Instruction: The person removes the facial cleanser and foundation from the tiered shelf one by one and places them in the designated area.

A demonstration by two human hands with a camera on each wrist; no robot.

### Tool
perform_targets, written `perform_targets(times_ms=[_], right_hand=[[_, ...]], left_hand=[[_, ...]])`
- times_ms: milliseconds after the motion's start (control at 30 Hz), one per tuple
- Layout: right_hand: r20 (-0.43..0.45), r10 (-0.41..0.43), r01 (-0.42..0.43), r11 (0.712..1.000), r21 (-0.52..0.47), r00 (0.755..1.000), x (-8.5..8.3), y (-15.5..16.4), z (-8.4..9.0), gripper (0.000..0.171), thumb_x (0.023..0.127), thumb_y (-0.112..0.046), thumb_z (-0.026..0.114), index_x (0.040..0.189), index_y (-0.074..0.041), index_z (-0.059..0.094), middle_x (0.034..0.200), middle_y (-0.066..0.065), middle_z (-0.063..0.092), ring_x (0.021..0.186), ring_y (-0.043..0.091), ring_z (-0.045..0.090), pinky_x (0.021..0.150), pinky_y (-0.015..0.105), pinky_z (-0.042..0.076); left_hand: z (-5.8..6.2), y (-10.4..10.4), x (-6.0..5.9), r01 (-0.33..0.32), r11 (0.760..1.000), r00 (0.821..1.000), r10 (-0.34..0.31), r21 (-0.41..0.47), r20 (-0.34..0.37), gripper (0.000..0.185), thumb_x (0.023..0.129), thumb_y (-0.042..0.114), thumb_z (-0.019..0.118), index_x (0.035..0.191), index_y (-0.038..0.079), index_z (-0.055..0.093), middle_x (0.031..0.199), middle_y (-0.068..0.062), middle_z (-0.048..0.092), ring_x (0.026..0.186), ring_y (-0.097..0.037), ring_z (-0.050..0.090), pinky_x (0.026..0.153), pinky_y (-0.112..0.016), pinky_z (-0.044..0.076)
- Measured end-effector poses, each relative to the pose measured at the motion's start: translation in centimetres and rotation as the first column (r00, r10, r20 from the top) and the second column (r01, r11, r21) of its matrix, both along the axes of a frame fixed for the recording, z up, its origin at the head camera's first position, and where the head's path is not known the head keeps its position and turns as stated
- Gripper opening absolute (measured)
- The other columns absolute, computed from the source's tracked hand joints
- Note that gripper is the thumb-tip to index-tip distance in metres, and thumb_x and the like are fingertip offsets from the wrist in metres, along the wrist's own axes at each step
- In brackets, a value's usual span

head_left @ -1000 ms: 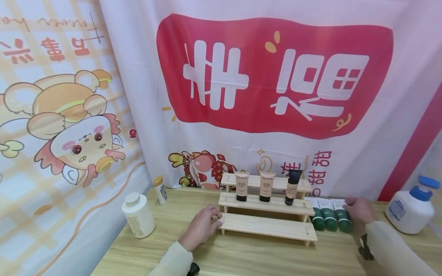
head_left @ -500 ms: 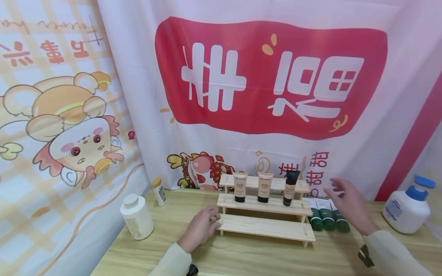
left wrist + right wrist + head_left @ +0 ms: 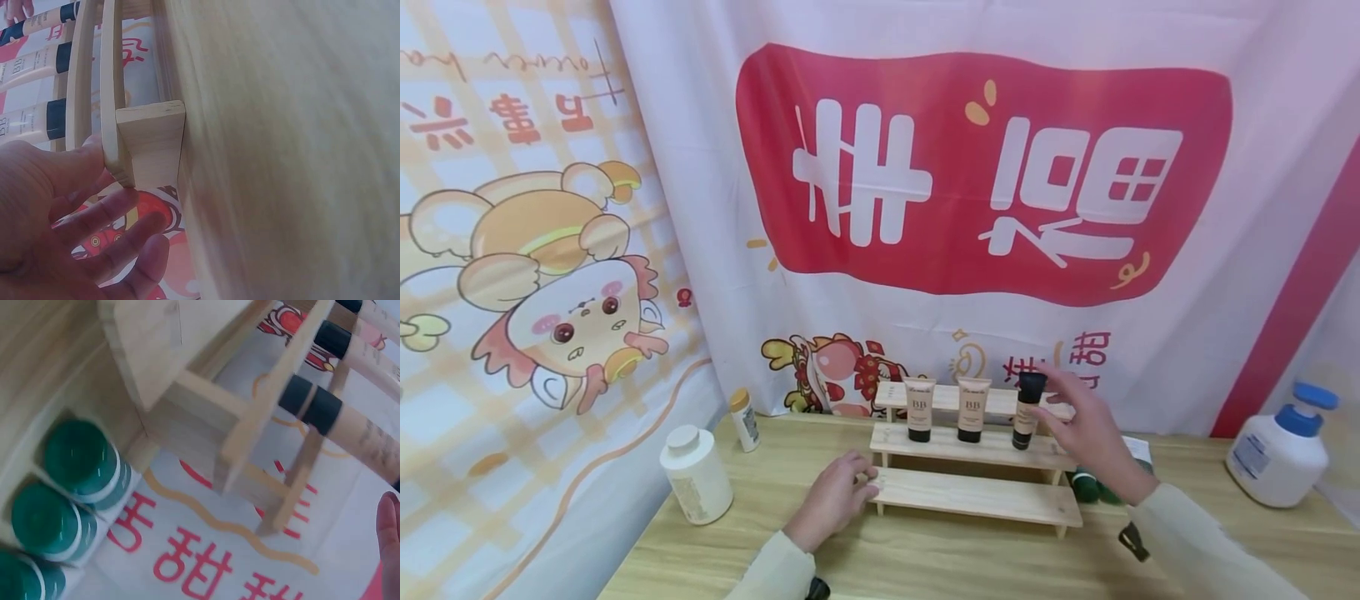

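A three-tier wooden display rack (image 3: 970,496) stands on the table. My left hand (image 3: 831,500) holds the left end of its lowest tier, thumb on the board and fingers near its edge in the left wrist view. Two beige BB cream tubes (image 3: 919,410) stand cap-down on the middle tier. To their right is a slim beige tube (image 3: 1025,414) with black at both ends. Around its upper part reaches my right hand (image 3: 1093,429), thumb and fingers spread. In the right wrist view, a fingertip (image 3: 389,528) shows apart from the tube's visible part.
Several green-capped tubes (image 3: 75,456) lie beside the rack's right end, partly hidden by my right arm. A white pump bottle (image 3: 1277,454) stands far right. At left are a white bottle (image 3: 696,479) and a small orange-capped bottle (image 3: 745,421). A printed cloth (image 3: 865,308) hangs behind.
My right hand has left the green-capped tubes, lifted, and moved left to the slim black-ended tube. The left hand stays at the rack's end.
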State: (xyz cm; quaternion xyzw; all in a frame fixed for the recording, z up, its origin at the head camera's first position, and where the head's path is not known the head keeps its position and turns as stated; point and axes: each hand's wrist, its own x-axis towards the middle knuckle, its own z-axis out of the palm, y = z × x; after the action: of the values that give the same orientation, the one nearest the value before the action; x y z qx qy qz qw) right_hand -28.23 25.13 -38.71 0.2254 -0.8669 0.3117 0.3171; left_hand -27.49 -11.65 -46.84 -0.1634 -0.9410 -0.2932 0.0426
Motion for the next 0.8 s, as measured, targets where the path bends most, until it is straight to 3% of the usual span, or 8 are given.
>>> perform_targets(times_ms=[167,300,400,600,667,800], right_hand=[[0.008,-0.033,0.033,0.999,-0.021,0.999,-0.4,-0.7,-0.8,0.066,0.081,-0.005,0.074,0.138,-0.020,0.045,0.116,0.003,0.059,0.088,0.016,0.059,0.076,0.041,0.056],[-0.072,-0.033,0.032,0.999,-0.009,0.997,0.2,-0.4,-0.6,0.062,0.079,0.000,0.075,0.133,-0.017,0.051,0.112,0.002,0.060,0.084,0.011,0.057,0.064,0.030,0.055],[-0.113,-0.040,0.041,0.999,0.005,0.993,1.1,0.4,-0.3,0.064,0.077,0.001,0.076,0.133,-0.017,0.052,0.107,0.000,0.061,0.082,0.009,0.058,0.060,0.023,0.053],[-0.111,-0.088,0.088,0.996,-0.008,0.990,3.6,3.2,-0.1,0.065,0.075,0.004,0.077,0.132,-0.014,0.053,0.104,0.001,0.063,0.080,0.009,0.059,0.071,0.013,0.050],[-0.099,-0.102,0.101,0.995,-0.020,0.990,4.5,4.1,-0.2,0.061,0.074,0.006,0.077,0.129,-0.011,0.054,0.101,0.002,0.064,0.077,0.007,0.059,0.066,0.009,0.047],[-0.010,-0.152,0.153,0.988,0.012,0.988,6.3,6.1,-0.8,0.056,0.074,0.005,0.077,0.124,-0.007,0.054,0.088,0.003,0.065,0.068,0.006,0.056,0.054,0.016,0.047]], left_hand=[[0.0,0.0,0.1,-0.005,1.000,1.000,0.005,0.003,0.007,0.019,0.081,0.020,0.074,0.098,0.014,0.067,0.108,0.000,0.058,0.094,-0.021,0.058,0.081,-0.039,0.053],[-0.1,-0.1,0.1,-0.007,1.000,1.000,0.007,0.002,0.003,0.019,0.081,0.020,0.074,0.098,0.015,0.067,0.108,0.000,0.058,0.094,-0.021,0.058,0.081,-0.039,0.052],[-0.2,0.0,0.0,-0.008,1.000,1.000,0.008,-0.002,0.000,0.019,0.081,0.020,0.074,0.098,0.015,0.067,0.108,0.000,0.058,0.095,-0.021,0.058,0.082,-0.039,0.052],[-0.3,0.0,0.1,-0.004,1.000,1.000,0.004,0.001,0.000,0.020,0.081,0.020,0.074,0.098,0.014,0.067,0.108,-0.001,0.058,0.095,-0.022,0.058,0.082,-0.040,0.052],[-0.4,-0.1,0.1,-0.001,1.000,1.000,0.001,0.002,-0.006,0.020,0.081,0.020,0.074,0.099,0.014,0.067,0.109,-0.001,0.058,0.095,-0.022,0.058,0.082,-0.040,0.052],[-0.5,-0.1,0.0,0.002,1.000,1.000,-0.002,0.004,-0.022,0.020,0.081,0.020,0.074,0.099,0.013,0.067,0.109,-0.002,0.058,0.094,-0.022,0.058,0.081,-0.039,0.052]])
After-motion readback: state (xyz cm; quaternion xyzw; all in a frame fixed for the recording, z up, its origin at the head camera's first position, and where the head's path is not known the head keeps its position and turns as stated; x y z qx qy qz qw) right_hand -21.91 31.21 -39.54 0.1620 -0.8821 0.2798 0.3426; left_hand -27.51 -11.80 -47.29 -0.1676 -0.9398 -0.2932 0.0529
